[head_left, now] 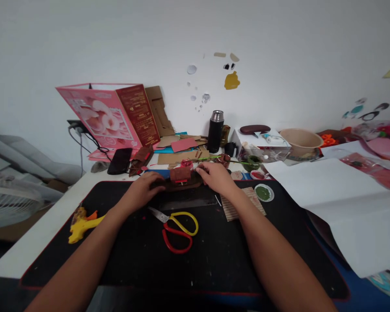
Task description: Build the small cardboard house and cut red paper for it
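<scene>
A small reddish-brown cardboard model (180, 174) sits on a dark brown base at the far edge of the black mat (123, 251). My left hand (147, 185) rests with fingers curled on the left end of that base. My right hand (214, 174) lies on its right end, fingers bent over the edge near a green stem. What the fingers grip, if anything beyond the base, is hidden. Scissors (178, 227) with one yellow and one red handle lie on the mat just in front of my hands.
A yellow glue gun (81, 222) lies at the mat's left. Corrugated card (237, 203) and a green paint lid (264, 192) sit right of my hands. Behind stand a pink box (104, 115), black flask (215, 130), phone (120, 160), bowl (300, 139). White paper sheets (338, 199) cover the right.
</scene>
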`<state>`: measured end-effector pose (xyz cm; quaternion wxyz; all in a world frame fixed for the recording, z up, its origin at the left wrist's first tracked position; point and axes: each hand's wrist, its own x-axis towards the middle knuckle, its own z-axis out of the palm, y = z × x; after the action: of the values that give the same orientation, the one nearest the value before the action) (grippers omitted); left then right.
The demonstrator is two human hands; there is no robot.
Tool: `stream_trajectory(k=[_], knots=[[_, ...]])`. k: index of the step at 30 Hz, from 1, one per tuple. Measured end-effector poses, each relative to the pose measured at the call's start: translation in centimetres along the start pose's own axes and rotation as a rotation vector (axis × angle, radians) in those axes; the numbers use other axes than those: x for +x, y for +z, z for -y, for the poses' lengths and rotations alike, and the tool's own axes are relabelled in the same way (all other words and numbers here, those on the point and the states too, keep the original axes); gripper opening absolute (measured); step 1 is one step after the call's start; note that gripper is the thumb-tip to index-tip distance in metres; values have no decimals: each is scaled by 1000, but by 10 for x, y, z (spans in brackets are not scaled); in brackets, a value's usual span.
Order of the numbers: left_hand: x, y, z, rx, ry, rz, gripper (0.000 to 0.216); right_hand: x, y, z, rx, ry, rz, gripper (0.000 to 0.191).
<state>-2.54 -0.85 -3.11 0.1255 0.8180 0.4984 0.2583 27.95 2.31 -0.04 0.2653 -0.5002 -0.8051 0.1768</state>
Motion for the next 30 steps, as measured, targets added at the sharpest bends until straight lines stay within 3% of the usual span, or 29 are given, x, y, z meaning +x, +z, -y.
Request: stream_trajectory(k=[5, 9, 17, 30], knots=[[5, -7, -14, -23, -40, -131, 38, -1, 4, -1, 221, 40, 10, 21], [17, -3, -24, -60, -10, -154, 46, -1, 9, -1, 328, 55, 11, 19], [16, 11, -19, -126, 42, -254, 33, -2, 21, -1, 345, 26, 6, 19], [11, 21, -15, -177, 73, -268, 32, -2, 30, 0, 377, 53, 20, 20]])
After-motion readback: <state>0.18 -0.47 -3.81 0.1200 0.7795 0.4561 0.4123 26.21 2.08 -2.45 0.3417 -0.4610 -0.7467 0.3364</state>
